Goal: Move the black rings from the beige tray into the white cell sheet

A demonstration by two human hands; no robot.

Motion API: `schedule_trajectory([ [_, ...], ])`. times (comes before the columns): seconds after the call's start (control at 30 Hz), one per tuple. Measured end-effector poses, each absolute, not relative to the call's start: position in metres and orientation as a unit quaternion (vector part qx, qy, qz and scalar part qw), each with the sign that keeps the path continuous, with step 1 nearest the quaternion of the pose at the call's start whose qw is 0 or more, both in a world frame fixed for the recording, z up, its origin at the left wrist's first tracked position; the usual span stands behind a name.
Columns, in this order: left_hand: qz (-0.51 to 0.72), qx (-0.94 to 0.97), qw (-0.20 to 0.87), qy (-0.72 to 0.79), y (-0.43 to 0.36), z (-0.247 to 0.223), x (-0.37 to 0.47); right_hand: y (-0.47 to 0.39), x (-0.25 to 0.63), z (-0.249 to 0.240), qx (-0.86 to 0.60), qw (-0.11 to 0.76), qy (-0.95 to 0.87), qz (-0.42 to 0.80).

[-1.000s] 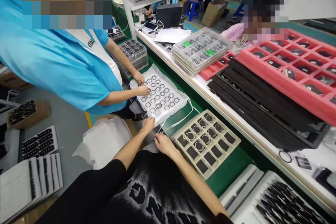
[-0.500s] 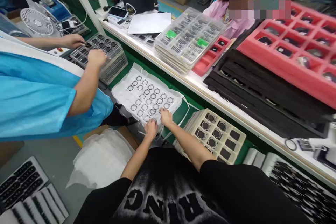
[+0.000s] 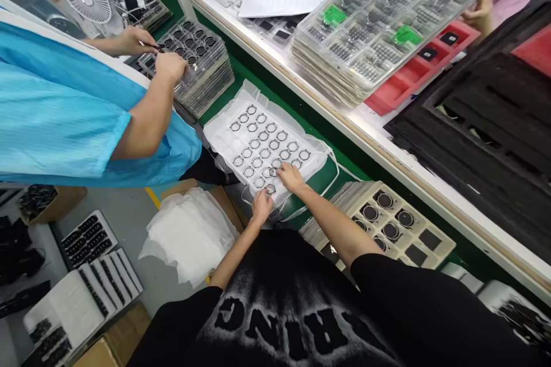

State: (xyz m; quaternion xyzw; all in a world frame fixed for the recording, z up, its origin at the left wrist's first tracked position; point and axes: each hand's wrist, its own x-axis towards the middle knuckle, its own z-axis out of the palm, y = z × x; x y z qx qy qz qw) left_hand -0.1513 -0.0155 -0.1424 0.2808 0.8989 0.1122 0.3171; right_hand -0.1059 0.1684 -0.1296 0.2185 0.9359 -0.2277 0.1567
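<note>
A white sheet [image 3: 258, 104] holding several small black rings [image 3: 260, 152] in rows lies on the green table. My left hand [image 3: 261, 205] rests at the sheet's near edge, fingertips on a ring. My right hand [image 3: 291, 176] is just beside it, fingers spread on the rings of the nearest rows. Whether either hand pinches a ring is unclear. A beige tray [image 3: 439, 249] with round black parts in its pockets sits to the right of my right arm.
A co-worker in a blue shirt [image 3: 64, 109] handles a stack of clear trays [image 3: 206, 66] at the left. Clear part trays [image 3: 379, 17], red trays [image 3: 408, 77] and black foam [image 3: 486, 126] fill the raised shelf. White cloths [image 3: 189, 235] sit on a box below.
Both my hands moved from the cord at the table's near edge up onto the ring sheet. The co-worker's hands left the sheet for the clear tray stack. My head tilted down.
</note>
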Motion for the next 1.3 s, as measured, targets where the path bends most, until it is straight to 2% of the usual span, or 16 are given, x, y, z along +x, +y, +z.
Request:
schedule_trajectory([
  [0.23, 0.129, 0.212, 0.324, 0.913, 0.008, -0.143, -0.148, 0.164, -0.101, -0.135, 0.237, 0.115, 0.919, -0.294],
  [0.4, 0.159, 0.162, 0.337, 0.914, 0.013, -0.146, -0.149, 0.158, -0.109, -0.146, 0.311, 0.045, 0.848, -0.428],
  [0.6, 0.289, 0.139, 0.342, 0.883, 0.003, -0.139, -0.145, 0.160, -0.099, -0.135, 0.384, -0.030, 0.664, -0.641],
  [0.73, 0.412, 0.134, 0.393, 0.811, -0.010, -0.132, -0.147, 0.164, -0.082, -0.119, 0.410, -0.061, 0.550, -0.725],
  [0.87, 0.483, 0.148, 0.473, 0.722, -0.021, -0.122, -0.152, 0.171, -0.068, -0.106, 0.451, -0.084, 0.488, -0.742],
  [1.0, 0.508, 0.175, 0.500, 0.679, -0.022, -0.114, -0.156, 0.179, -0.051, -0.096, 0.484, -0.082, 0.494, -0.718],
  [1.13, 0.488, 0.221, 0.470, 0.701, -0.018, -0.113, -0.157, 0.182, -0.038, -0.092, 0.515, -0.071, 0.518, -0.679],
  [1.3, 0.425, 0.295, 0.376, 0.769, -0.018, -0.109, -0.164, 0.175, -0.044, -0.101, 0.557, -0.029, 0.468, -0.686],
])
